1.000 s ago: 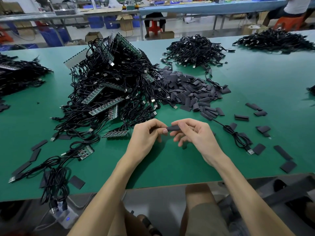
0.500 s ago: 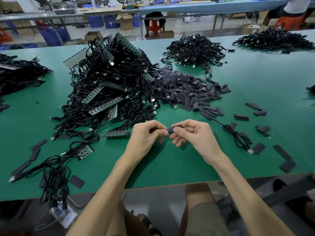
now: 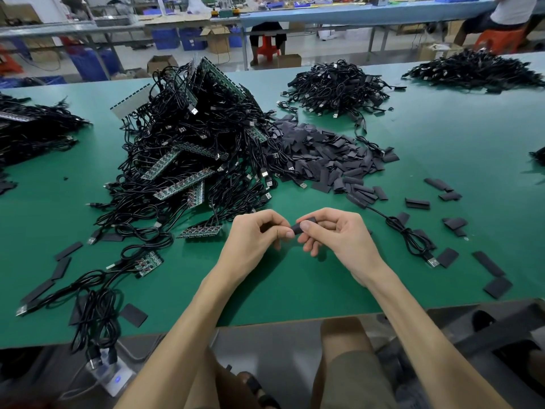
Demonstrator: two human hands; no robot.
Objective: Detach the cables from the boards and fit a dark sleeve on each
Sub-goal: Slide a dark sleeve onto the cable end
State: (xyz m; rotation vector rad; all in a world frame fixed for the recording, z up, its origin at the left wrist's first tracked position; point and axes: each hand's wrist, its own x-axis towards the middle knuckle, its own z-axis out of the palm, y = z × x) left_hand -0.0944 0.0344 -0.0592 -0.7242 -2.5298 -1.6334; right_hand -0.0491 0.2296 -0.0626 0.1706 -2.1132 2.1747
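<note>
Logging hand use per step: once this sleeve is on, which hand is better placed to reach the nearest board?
Probably left: the left hand lies beside the nearest board and the cable pile. The right hand pinches the dark sleeve and would have to cross over.

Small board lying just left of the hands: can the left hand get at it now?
Likely yes: nothing lies between the small board and the left hand, but its fingers are pinching a dark sleeve.
</note>
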